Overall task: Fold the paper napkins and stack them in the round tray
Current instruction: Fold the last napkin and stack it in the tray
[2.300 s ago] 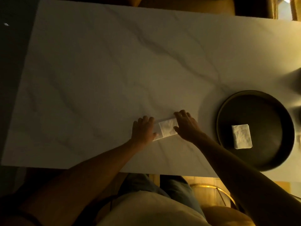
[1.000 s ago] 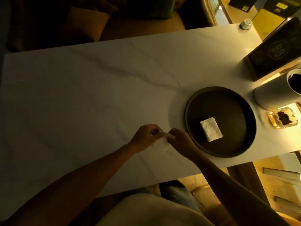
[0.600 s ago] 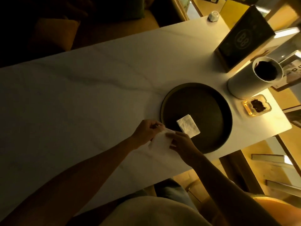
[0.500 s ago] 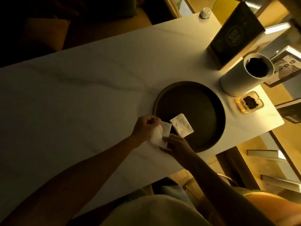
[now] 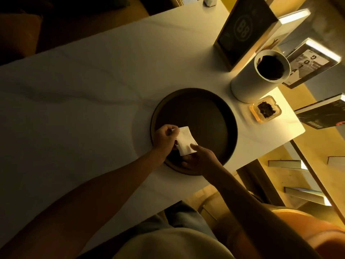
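A folded white paper napkin (image 5: 185, 140) is held over the near-left part of the dark round tray (image 5: 205, 113). My left hand (image 5: 165, 137) pinches its left edge. My right hand (image 5: 200, 158) grips its near right corner, palm over the tray's near rim. The napkin seen earlier lying in the tray is hidden under the held one, or merged with it; I cannot tell which.
The tray sits on a white marble table (image 5: 84, 90). To its right stand a white cylinder container (image 5: 259, 79), a small amber glass dish (image 5: 265, 110) and an upright dark sign (image 5: 244, 28). The table's right edge is close behind them.
Both hands carried the folded napkin from the table to the right, over the tray and above the napkin lying there. The camera view also swung right.
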